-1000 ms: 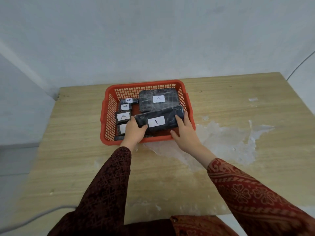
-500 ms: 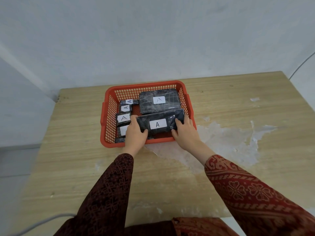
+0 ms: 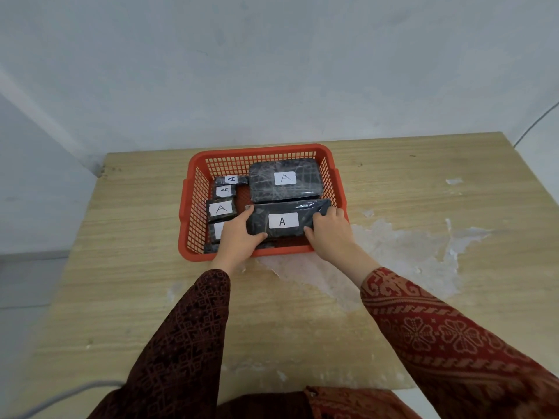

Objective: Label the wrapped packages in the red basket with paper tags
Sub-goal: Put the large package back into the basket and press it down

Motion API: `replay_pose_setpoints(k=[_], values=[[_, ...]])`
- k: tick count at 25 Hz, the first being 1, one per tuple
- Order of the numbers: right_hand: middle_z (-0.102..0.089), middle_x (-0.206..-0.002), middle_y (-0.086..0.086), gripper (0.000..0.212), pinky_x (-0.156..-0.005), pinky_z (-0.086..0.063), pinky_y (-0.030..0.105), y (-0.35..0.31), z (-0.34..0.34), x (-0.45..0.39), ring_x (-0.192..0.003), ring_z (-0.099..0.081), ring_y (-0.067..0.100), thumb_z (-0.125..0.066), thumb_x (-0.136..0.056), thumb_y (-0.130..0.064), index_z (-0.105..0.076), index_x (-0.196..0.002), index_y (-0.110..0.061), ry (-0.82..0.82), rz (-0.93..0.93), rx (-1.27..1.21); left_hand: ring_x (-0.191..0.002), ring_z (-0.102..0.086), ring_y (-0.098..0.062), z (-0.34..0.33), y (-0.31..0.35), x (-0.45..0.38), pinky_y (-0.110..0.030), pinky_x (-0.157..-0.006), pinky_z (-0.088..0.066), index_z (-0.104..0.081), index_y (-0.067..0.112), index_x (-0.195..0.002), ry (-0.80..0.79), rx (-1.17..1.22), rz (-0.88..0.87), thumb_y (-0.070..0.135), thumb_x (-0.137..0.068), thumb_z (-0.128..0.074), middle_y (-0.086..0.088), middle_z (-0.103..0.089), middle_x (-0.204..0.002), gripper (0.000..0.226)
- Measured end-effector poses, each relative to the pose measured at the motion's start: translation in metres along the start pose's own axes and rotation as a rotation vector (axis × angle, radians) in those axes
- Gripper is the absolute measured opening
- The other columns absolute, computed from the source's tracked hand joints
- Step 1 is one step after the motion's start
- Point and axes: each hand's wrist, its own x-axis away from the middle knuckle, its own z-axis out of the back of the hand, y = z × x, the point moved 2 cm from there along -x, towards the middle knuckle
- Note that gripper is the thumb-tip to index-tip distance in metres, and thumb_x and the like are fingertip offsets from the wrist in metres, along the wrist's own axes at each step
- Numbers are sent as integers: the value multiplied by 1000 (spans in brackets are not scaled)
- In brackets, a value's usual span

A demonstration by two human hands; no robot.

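Note:
A red plastic basket (image 3: 263,151) sits on the wooden table and holds several black wrapped packages with white paper tags marked "A". A long black package (image 3: 308,211) lies across the basket's near half, tag facing up. My left hand (image 3: 239,234) grips its left end and my right hand (image 3: 329,231) grips its right end. Behind it lies a large flat package (image 3: 263,184) with a tag. Small tagged packages (image 3: 220,208) are stacked along the left wall; my left hand partly hides the nearest one.
The wooden table (image 3: 121,267) has a worn white patch (image 3: 393,246) right of the basket. A grey wall stands close behind. A grey cable (image 3: 60,394) runs off the near left corner. Patterned sleeves cover both forearms.
The long package has dropped lower into the basket and levelled out, with both hands still on its ends. The view has shifted slightly.

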Motion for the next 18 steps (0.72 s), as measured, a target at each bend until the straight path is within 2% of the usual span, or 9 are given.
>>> replay_pose_setpoints(k=[6,10,12,14,16,18], values=[[-51,-130,24,41,-95,-43,41,-5,7,-12,-119,-42,36,-44,-98,-34,-55,-122,-2,-122,-17,64,-126,-48,-29,0,1,-6,-32,-102,-39,-39,14,-143,-57,-74,3,24,-78,-75,-14,-51,-140,75],[-36,-143,24,48,-103,-40,42,-6,3,-10,-131,-34,38,-52,-95,-32,-47,-132,-1,-121,-10,54,-125,-48,-30,5,-2,-12,-40,-103,-43,-38,17,-144,-140,-153,4,34,-79,-74,-16,-50,-140,76],[-31,-148,19,56,-106,-39,45,-9,3,-12,-135,-30,36,-62,-90,-31,-42,-135,-4,-86,68,73,-117,-54,-32,11,-3,-12,-39,-92,-48,-36,23,-145,-157,-243,-22,43,-79,-71,-18,-56,-132,77],[-38,-144,15,63,-105,-42,46,-13,4,-19,-133,-35,33,-70,-85,-29,-39,-135,-8,-60,204,135,-104,-57,-34,19,-7,-11,-36,-77,-47,-31,33,-146,-171,-402,-82,51,-79,-67,-19,-58,-118,79],[-43,-139,14,67,-99,-47,45,-14,5,-26,-129,-41,32,-72,-82,-27,-36,-137,-11,-60,296,170,-97,-59,-31,31,-13,-10,-35,-74,-47,-25,35,-148,-221,-444,-149,43,-82,-67,-16,-59,-115,79],[-41,-142,15,70,-97,-50,46,-10,3,-32,-128,-42,33,-71,-83,-24,-32,-141,-13,-98,351,183,-99,-62,-27,43,-20,-13,-38,-81,-51,-27,28,-148,-249,-421,-190,23,-84,-68,-11,-63,-122,76]])
